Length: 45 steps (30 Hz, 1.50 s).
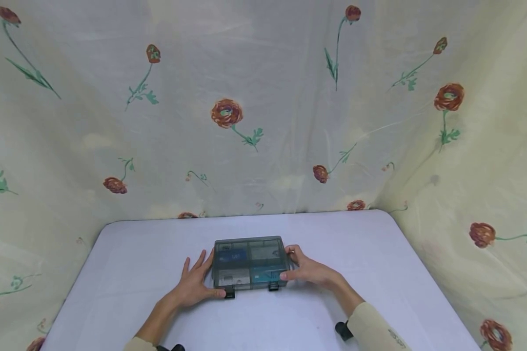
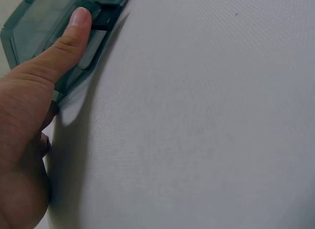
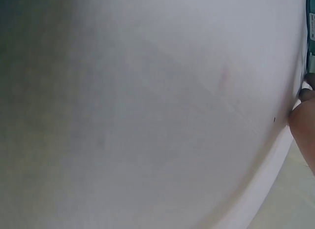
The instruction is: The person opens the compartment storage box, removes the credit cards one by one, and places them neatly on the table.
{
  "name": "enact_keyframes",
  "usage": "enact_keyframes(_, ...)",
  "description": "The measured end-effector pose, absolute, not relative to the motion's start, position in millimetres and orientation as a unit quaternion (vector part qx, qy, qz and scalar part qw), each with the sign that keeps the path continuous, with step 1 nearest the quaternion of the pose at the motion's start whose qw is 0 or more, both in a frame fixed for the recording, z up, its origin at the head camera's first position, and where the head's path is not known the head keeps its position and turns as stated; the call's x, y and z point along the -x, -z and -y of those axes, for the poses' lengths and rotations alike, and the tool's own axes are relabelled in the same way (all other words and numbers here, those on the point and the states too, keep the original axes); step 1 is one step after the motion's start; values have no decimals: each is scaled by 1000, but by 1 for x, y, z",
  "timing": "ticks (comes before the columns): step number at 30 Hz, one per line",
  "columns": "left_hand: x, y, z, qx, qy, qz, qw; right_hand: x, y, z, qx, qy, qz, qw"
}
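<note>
A translucent dark-green plastic storage case (image 1: 251,263) lies flat on the white table, its lid down. Through the lid show compartments with a blue item (image 1: 232,255), a teal item and pale ones. Two dark latches sit on its front edge. My left hand (image 1: 192,288) is at the left side with fingers spread and fairly straight; its thumb (image 2: 66,44) rests by the left latch (image 2: 106,17). At the right side my right hand (image 1: 309,269) grips the case, fingers bent round the edge and thumb at the front right corner. Only a sliver of the case enters the right wrist view.
A white cloth covers the table (image 1: 158,243). Flower-printed curtains (image 1: 281,146) hang behind it and along both sides. Dark wrist straps (image 1: 343,331) are worn near the sleeves.
</note>
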<state>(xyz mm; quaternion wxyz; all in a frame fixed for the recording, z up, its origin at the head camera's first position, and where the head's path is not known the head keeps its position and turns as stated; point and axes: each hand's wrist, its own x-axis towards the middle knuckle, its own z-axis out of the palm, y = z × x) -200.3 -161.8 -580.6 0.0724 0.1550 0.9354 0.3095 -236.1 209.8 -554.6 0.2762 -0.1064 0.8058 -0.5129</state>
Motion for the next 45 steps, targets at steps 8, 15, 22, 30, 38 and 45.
enact_keyframes(8,200,579,162,-159,-310,-935,72,238,553,-215,116,527,-793,285)
enact_keyframes(15,201,578,163,-165,-303,-936,73,238,552,-213,103,522,-797,287)
enact_keyframes(22,199,577,163,-162,-303,-936,73,238,552,-212,114,516,-799,286)
enact_keyframes(30,198,573,160,-134,-323,-933,90,239,552,-212,127,491,-816,278)
enact_keyframes(38,199,574,158,-107,-341,-929,100,239,553,-211,127,489,-818,275)
enact_keyframes(45,200,576,160,-109,-368,-919,94,240,553,-209,128,489,-820,268)
